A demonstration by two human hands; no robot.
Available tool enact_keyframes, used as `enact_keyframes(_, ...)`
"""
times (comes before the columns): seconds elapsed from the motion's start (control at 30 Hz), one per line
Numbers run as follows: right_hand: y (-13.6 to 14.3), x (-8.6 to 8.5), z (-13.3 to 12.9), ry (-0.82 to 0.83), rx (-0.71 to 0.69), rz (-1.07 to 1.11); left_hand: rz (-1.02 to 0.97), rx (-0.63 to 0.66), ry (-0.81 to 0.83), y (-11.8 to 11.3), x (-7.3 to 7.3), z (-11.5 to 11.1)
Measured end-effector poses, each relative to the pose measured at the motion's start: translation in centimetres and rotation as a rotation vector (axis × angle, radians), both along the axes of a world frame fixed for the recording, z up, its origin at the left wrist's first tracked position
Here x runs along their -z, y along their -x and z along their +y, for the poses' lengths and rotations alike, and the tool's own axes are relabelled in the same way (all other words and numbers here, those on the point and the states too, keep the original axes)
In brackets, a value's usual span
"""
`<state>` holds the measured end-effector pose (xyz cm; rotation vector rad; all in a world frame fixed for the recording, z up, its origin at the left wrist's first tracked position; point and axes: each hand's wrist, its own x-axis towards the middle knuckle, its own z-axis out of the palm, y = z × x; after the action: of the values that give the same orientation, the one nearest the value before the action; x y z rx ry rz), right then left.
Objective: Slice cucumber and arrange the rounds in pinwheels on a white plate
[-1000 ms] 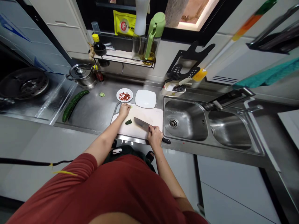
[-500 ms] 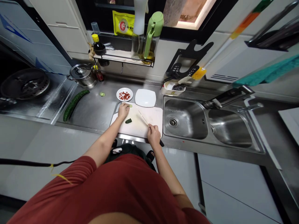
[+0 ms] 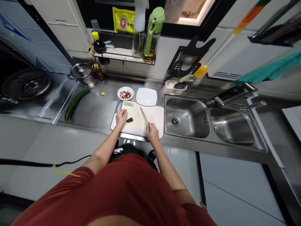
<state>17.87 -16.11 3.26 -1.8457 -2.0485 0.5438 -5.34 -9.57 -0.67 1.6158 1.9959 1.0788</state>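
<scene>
Here, cucumber piece (image 3: 129, 120) just right of half-curled left hand (image 3: 121, 117), its hold unclear, right hand (image 3: 152, 132) closed around knife (image 3: 143, 115).

Two hands in play, one left (image 3: 121, 117), one right (image 3: 152, 132), and just one kitchen knife (image 3: 144, 115)! One cutting board (image 3: 155, 114), one cucumber stub (image 3: 129, 120), and the row of cucumber slices (image 3: 128, 104): five or so, overlaps blurring the tally. One whole cucumber (image 3: 75, 103)! Plates? Two: one round plate (image 3: 118, 93), one squarish plate (image 3: 146, 96). Two sink basins, first (image 3: 188, 121), second (image 3: 231, 128). One lidded steel pot (image 3: 87, 81), one yellow packet (image 3: 124, 20)!
</scene>
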Motion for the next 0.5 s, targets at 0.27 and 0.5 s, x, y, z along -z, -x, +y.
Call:
enact_keyframes(0.27,0.2,0.9,0.6,0.030,-0.024,0.088,0.014,0.081,0.010,-0.4,0.3,-2.6)
enact_keyframes(0.5,1.0,0.6,0.4,0.106,-0.030,0.034,0.055,0.143,-0.030,-0.3,1.0,-3.4)
